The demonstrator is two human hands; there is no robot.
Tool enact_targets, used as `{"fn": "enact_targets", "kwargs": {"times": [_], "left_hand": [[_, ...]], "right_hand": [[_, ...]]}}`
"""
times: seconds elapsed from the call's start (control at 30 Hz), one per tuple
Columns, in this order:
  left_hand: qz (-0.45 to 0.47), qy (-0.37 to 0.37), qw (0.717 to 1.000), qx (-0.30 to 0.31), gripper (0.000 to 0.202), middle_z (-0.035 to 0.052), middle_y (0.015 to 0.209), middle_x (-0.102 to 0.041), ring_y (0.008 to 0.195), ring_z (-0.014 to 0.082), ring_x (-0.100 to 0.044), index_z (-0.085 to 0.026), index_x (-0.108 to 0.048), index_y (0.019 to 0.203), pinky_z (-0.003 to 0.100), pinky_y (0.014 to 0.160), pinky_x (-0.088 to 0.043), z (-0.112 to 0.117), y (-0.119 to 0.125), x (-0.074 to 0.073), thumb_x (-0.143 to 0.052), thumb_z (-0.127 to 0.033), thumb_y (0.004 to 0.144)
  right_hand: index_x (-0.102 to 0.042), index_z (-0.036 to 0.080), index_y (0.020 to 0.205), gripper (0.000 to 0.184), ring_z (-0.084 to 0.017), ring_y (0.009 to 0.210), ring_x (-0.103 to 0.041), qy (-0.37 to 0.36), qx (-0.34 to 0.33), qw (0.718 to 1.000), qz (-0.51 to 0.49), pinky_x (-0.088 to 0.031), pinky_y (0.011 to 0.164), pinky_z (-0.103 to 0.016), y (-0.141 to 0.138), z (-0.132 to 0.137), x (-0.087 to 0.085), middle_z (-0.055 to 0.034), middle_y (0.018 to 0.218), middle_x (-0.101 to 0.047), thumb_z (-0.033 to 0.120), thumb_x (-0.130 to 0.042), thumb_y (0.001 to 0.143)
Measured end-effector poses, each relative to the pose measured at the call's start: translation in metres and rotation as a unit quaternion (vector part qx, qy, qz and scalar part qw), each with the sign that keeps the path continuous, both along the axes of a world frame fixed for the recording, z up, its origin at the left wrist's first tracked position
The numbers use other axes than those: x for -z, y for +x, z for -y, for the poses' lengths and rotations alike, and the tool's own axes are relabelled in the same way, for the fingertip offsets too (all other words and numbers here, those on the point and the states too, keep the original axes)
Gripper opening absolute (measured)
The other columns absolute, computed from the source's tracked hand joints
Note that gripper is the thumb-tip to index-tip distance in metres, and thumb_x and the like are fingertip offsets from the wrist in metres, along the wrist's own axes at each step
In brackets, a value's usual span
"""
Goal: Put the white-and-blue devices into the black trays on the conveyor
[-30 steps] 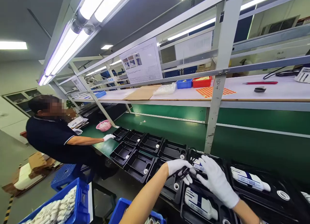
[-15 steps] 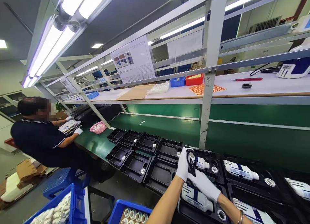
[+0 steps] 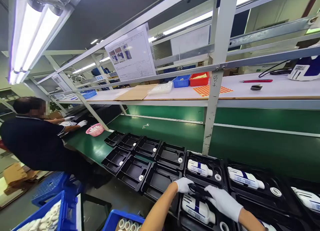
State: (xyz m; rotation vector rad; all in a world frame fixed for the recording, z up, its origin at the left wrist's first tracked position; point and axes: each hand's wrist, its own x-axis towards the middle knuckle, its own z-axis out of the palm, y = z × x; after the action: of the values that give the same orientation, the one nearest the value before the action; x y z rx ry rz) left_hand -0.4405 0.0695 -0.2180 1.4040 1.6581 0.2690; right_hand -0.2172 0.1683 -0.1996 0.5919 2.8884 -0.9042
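Note:
My left hand [image 3: 184, 185], in a white glove, pinches one side of a bundled black cable [image 3: 200, 190]. My right hand [image 3: 223, 201], also gloved, has its fingers closed on the other side of the bundle. Both hands are over the back part of a black tray in the front row. A white and dark-blue bottle-shaped device [image 3: 197, 209] lies in that tray, just below the cable, beside a white ring [image 3: 224, 226]. Behind it, another tray holds a similar white device [image 3: 200, 167] with its own white ring [image 3: 218, 177].
To the left, several black trays [image 3: 135, 167] hold white rings. A metal post [image 3: 210, 124] rises behind the trays. Blue bins of white parts [image 3: 65, 207] stand at lower left. A co-worker [image 3: 32, 134] handles papers near a pink basket [image 3: 95, 129].
Both hands have lowered the black cable from above the rear tray toward the front tray. The view has shifted slightly, and the co-worker's papers are lower.

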Motion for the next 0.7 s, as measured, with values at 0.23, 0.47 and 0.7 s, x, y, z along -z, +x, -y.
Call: {"fn": "enact_targets", "kwargs": {"times": [0.23,0.47,0.7], "left_hand": [[-0.057,-0.014,0.996,0.069,0.060,0.0021,0.127,-0.077,0.117,0.0161,-0.072,-0.020,-0.070,0.132,0.023,0.100,-0.055,-0.015,-0.030,0.010,-0.052,0.005,0.080],[-0.212,0.109,0.963,0.127,0.036,0.0161,0.133,-0.068,0.127,0.0332,-0.064,-0.011,-0.067,0.127,0.048,0.111,-0.052,0.021,0.009,0.023,-0.061,-0.012,0.092],[-0.360,0.161,0.892,0.221,0.013,0.0089,0.101,-0.073,0.094,0.0247,-0.073,-0.009,-0.074,0.091,0.035,0.064,-0.061,0.021,0.033,0.052,-0.069,-0.021,0.092]], "right_hand": [[-0.070,0.012,0.132,0.051,-0.034,0.108,-0.075,0.078,0.023,0.992,0.095,-0.057,0.097,-0.045,-0.028,0.008,0.062,-0.0212,0.120,-0.075,0.000,-0.040,0.091],[-0.077,0.015,0.108,0.044,-0.031,0.093,-0.079,0.092,0.079,0.983,0.134,-0.062,0.083,-0.037,-0.038,0.018,0.104,-0.0191,0.100,-0.079,-0.004,-0.043,0.087],[-0.076,0.026,0.109,0.016,-0.028,0.098,-0.076,0.108,0.033,0.992,0.060,-0.066,0.081,-0.043,-0.024,-0.003,0.118,-0.0093,0.105,-0.078,0.029,-0.071,0.094]]}}
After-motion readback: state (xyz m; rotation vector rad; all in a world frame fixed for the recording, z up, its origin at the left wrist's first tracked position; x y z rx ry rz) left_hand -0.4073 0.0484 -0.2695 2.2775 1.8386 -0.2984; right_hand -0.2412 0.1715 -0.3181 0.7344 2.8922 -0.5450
